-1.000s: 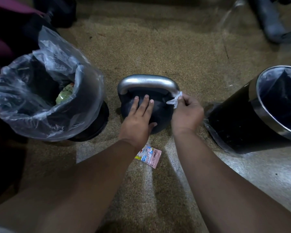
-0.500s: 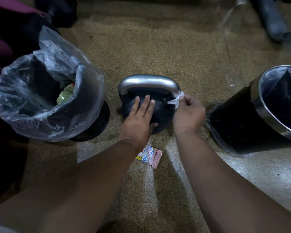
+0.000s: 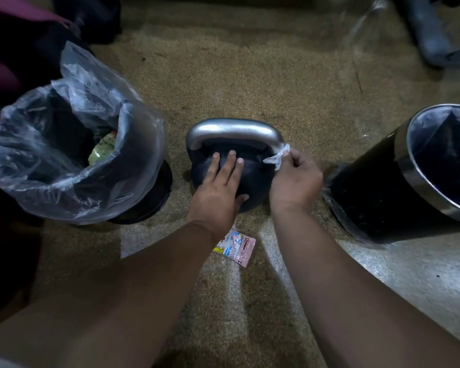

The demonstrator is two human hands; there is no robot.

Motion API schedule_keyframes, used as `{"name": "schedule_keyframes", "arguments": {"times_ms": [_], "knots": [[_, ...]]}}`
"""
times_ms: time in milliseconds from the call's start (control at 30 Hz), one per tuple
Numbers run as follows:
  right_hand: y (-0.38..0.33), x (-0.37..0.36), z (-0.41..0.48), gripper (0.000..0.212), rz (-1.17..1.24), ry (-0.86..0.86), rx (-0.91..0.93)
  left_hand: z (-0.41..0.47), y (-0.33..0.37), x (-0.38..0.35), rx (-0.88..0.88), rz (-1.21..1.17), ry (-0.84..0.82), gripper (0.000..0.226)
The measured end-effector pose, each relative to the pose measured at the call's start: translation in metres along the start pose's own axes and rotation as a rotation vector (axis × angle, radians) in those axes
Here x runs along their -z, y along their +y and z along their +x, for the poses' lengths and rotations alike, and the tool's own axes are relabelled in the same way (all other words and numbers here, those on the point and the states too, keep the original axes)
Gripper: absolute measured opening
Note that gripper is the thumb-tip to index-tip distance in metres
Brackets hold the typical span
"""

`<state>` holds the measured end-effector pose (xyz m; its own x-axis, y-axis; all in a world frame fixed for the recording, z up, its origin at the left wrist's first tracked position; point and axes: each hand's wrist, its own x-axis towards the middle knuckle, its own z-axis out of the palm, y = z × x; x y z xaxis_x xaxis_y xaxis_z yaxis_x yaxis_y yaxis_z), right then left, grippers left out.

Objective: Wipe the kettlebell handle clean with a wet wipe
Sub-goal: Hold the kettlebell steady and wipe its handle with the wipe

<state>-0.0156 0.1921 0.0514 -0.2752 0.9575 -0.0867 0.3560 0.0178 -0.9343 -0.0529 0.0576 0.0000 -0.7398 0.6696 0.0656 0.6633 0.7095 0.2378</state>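
the black kettlebell (image 3: 231, 179) sits on the speckled floor (image 3: 250, 75) between two bins, its silver handle (image 3: 234, 130) shiny. left hand (image 3: 218, 193) lies flat, fingers extended, on its body; right hand (image 3: 294, 177) pinches a crumpled white wet wipe (image 3: 278, 156) against the handle's right end.

A matte black round kettlebell body (image 3: 250, 179) carries a silver-grey metal handle (image 3: 234, 130). At its three o'clock end is a white crumpled wet wipe (image 3: 278, 156). At six o'clock lies a pink foil sachet (image 3: 235, 247) printed in blue, white and yellow. At nine o'clock a black bin (image 3: 144, 197) wears a clear, cloudy plastic liner (image 3: 48, 155); at three o'clock, a black bin with a chrome rim (image 3: 425, 179). The speckled floor (image 3: 250, 83) is sandy tan.
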Motion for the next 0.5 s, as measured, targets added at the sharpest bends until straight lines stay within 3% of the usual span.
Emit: {"name": "schedule_keyframes", "arguments": {"times_ms": [500], "knots": [[-0.0085, -0.0018, 0.0005, 0.011, 0.077, 0.02, -0.062, 0.0007, 0.0003, -0.0009, 0.025, 0.019, -0.042, 0.076]]}}
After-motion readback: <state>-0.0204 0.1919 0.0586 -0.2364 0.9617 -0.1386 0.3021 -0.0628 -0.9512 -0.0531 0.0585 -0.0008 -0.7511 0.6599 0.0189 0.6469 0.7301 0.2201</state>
